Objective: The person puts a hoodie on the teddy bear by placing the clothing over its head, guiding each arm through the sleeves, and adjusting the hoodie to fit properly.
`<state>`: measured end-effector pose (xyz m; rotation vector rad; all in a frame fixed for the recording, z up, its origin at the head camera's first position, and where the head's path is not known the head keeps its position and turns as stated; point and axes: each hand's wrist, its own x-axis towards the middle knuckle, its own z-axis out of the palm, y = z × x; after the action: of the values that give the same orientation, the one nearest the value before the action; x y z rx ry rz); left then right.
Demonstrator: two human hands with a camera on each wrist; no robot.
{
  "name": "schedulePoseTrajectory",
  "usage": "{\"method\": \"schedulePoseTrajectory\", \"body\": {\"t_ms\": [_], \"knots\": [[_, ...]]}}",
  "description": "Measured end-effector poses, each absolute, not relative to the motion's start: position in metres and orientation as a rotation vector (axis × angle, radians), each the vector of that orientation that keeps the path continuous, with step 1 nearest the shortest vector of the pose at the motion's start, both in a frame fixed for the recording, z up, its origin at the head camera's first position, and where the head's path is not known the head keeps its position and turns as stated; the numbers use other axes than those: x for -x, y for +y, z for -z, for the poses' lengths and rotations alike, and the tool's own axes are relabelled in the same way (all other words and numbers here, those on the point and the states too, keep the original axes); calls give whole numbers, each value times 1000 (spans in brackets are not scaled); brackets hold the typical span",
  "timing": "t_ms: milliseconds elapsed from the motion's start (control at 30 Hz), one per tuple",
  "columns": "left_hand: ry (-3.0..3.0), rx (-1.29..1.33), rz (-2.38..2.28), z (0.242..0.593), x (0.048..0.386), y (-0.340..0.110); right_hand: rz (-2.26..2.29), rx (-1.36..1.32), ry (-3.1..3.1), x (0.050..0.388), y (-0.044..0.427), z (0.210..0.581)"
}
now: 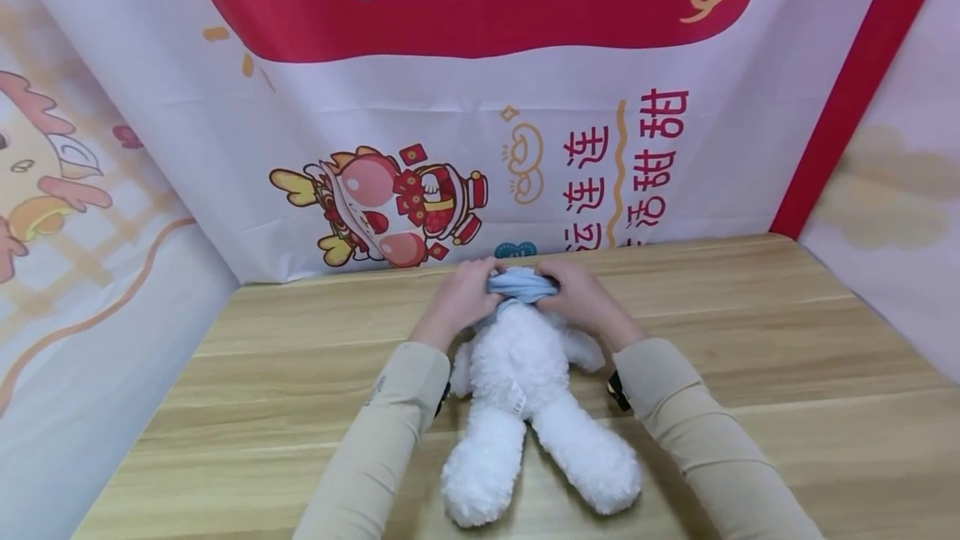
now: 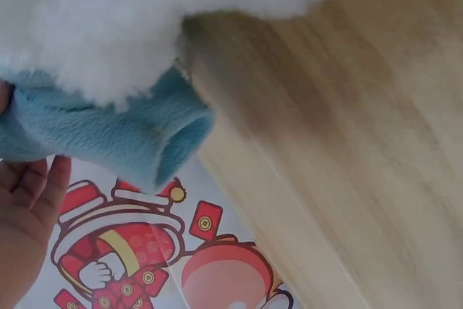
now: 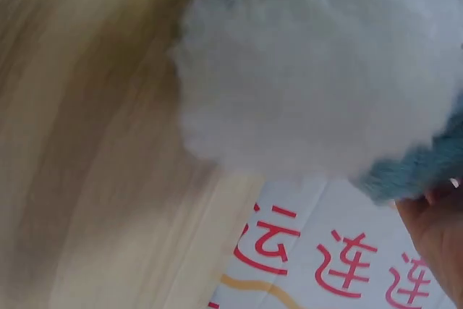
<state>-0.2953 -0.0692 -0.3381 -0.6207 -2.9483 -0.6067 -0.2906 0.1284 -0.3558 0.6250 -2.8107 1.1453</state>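
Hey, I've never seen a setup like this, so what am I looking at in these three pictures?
There is no machine here: a person works with two bare hands. The wide picture comes from a camera worn on the head, looking forward and down. The two close ones come from cameras worn on the left and right wrists.

A white plush toy lies on a wooden table, its legs toward the head camera. The left hand and right hand hold a light blue cloth between them, at the toy's far end. Behind hangs a printed sheet.
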Motion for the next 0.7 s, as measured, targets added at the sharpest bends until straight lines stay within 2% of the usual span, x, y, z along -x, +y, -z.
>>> {"method": "schedulePoseTrajectory", "body": {"t_ms": [367, 700], "knots": [[-2960, 606, 577, 335, 293, -68, -944, -567, -2743, 284, 128, 355], [-2863, 651, 514, 349, 289, -58, -870, -771, -2678, 274, 143, 356]]}}
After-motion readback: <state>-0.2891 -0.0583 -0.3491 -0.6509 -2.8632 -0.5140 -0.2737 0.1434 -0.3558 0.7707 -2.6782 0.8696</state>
